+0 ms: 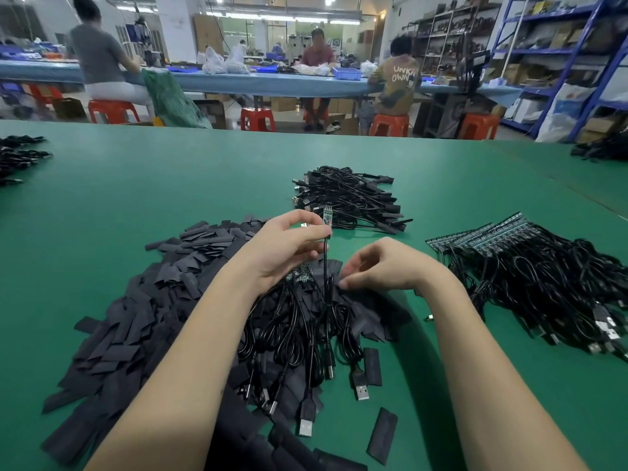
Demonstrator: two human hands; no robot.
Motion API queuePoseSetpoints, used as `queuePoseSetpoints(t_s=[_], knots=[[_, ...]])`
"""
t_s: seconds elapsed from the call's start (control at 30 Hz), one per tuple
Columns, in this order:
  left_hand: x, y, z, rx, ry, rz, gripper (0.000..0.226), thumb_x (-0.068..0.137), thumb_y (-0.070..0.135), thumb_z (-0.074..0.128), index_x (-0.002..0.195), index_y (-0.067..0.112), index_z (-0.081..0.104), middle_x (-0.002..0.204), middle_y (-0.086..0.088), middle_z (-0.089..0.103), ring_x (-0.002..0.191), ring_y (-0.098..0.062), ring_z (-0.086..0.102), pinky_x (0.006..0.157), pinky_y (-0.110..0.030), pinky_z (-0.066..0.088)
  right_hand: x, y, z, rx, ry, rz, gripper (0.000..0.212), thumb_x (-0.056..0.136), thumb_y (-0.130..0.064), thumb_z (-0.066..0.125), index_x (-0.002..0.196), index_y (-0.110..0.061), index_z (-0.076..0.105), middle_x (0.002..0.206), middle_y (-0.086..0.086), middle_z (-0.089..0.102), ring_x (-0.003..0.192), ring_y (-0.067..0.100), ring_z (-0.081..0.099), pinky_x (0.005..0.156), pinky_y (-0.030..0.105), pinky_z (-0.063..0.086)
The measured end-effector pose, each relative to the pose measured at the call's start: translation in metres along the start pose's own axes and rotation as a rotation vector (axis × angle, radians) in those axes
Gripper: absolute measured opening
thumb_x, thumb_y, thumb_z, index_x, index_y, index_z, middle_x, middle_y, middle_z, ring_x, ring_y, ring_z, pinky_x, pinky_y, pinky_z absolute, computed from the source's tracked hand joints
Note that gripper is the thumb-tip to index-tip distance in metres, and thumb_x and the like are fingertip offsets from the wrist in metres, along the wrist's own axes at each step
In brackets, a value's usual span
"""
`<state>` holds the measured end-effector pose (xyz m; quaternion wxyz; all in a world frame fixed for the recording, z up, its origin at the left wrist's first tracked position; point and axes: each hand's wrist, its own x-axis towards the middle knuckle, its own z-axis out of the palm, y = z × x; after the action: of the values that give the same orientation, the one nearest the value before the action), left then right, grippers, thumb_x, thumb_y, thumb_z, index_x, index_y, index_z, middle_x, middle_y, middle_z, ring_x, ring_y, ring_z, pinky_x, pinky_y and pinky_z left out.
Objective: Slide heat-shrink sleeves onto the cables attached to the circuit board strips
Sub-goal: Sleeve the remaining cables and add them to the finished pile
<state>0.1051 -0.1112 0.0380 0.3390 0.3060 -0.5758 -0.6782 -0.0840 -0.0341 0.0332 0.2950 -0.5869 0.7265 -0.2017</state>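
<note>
Head view — left hand (289, 246) holds one circuit board strip (327, 215) upright, its cable (325, 266) hanging straight down.
Strip's long axis is vertical, pinched at the left fingertips; right hand (384, 266) sits just right of the cable, lower, fingers curled down into the heat-shrink sleeves (163, 294) — whether it grasps one, cannot tell. Right hand is nearer the cable's free run. Finished bundle (353, 198) beyond, unsleeved strips (509, 263) right. Readable: "UNKNOWN" on a far worker's shirt (402, 76).

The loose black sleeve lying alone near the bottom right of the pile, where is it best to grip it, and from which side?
Probably pinch the lone sleeve across its long edges near the upper end, coming from above with the right hand. It lies flat and apart on the green table, so its edges are free.
</note>
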Motion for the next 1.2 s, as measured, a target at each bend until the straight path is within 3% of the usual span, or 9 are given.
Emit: queuePoseSetpoints(t_s=[0.1,0.3,0.37,0.47,0.63,0.73,0.83,1.0,1.2], knots=[[0.000,0.000,-0.001,-0.047,-0.034,-0.010,0.013,0.091,0.005,0.070,0.086,0.015,0.065,0.080,0.000,0.070,0.064,-0.009,0.064,0.061,-0.018,0.052,0.003,-0.001,0.005,-0.001,-0.015,0.009,0.014,0.076,-0.030,0.087,0.083,-0.022,0.078,0.069,-0.012,0.070,0.064,0.007,0.058,0.064,0.020,0.047],[-0.002,0.000,-0.001,-0.065,-0.033,-0.011,0.015,0.094,0.002,0.064,0.086,0.015,0.063,0.078,0.001,0.071,0.065,-0.011,0.062,0.058,-0.016,0.048,0.000,-0.003,0.002,0.073,-0.027,0.030,0.010,0.089,-0.024,0.075,0.081,-0.019,0.071,0.067,-0.005,0.063,0.056,0.010,0.052,0.056,0.022,0.045],[-0.003,0.001,0.000,-0.065,-0.034,-0.016,0.015,0.095,0.002,0.062,0.086,0.014,0.062,0.078,0.001,0.070,0.066,-0.012,0.062,0.055,-0.016,0.045,-0.004,-0.005,0.003,0.245,-0.025,0.010,0.011,0.096,-0.017,0.067,0.085,-0.015,0.065,0.075,0.002,0.067,0.058,0.011,0.054,0.055,0.022,0.046],[-0.004,0.003,0.001,-0.063,-0.045,-0.017,0.016,0.097,0.002,0.059,0.087,0.014,0.062,0.078,0.000,0.068,0.066,-0.013,0.061,0.052,-0.016,0.040,-0.007,-0.009,0.002,0.730,-0.025,-0.050,0.013,0.100,-0.008,0.058,0.089,-0.015,0.055,0.096,0.013,0.075,0.058,0.011,0.057,0.051,0.019,0.046],[-0.005,0.004,0.001,-0.060,-0.067,-0.023,0.016,0.098,0.003,0.057,0.089,0.015,0.062,0.075,0.002,0.069,0.066,-0.011,0.061,0.058,-0.018,0.041,-0.007,-0.010,0.001,1.231,-0.003,-0.142,0.014,0.083,-0.011,0.073,0.092,-0.011,0.062,0.094,0.012,0.074,0.077,0.022,0.074,0.066,0.020,0.059],[-0.004,0.005,0.000,-0.074,-0.077,-0.034,0.016,0.098,0.003,0.058,0.088,0.015,0.063,0.075,0.002,0.070,0.070,-0.012,0.061,0.067,-0.021,0.041,-0.007,-0.010,0.001,1.233,0.064,-0.179,0.032,0.076,-0.021,0.078,0.107,-0.014,0.071,0.094,0.003,0.075,0.087,0.022,0.075,0.066,0.019,0.058],[-0.005,0.005,-0.001,-0.049,-0.102,-0.058,0.014,0.097,0.005,0.060,0.090,0.015,0.066,0.079,0.001,0.071,0.070,-0.012,0.062,0.063,-0.019,0.044,-0.004,-0.011,0.003,1.237,0.159,-0.226,0.038,0.076,-0.025,0.078,0.113,-0.015,0.073,0.095,0.002,0.075,0.083,0.013,0.072,0.067,0.017,0.055],[-0.007,0.006,0.001,-0.042,-0.144,-0.094,0.010,0.096,0.005,0.062,0.093,0.014,0.066,0.078,0.000,0.069,0.067,-0.011,0.062,0.065,-0.018,0.043,-0.002,-0.017,0.005,1.360,0.244,-0.348,0.032,0.072,-0.014,0.079,0.103,-0.009,0.075,0.096,0.008,0.076,0.088,0.016,0.072,0.080,0.021,0.057],[-0.007,0.006,-0.001,-0.073,-0.169,-0.102,0.009,0.088,0.008,0.067,0.096,0.012,0.069,0.081,-0.002,0.070,0.069,-0.011,0.062,0.076,-0.025,0.042,-0.002,-0.017,0.006,1.342,0.279,-0.380,0.027,0.071,-0.010,0.078,0.098,-0.005,0.074,0.094,0.010,0.077,0.088,0.016,0.073,0.081,0.021,0.057]])
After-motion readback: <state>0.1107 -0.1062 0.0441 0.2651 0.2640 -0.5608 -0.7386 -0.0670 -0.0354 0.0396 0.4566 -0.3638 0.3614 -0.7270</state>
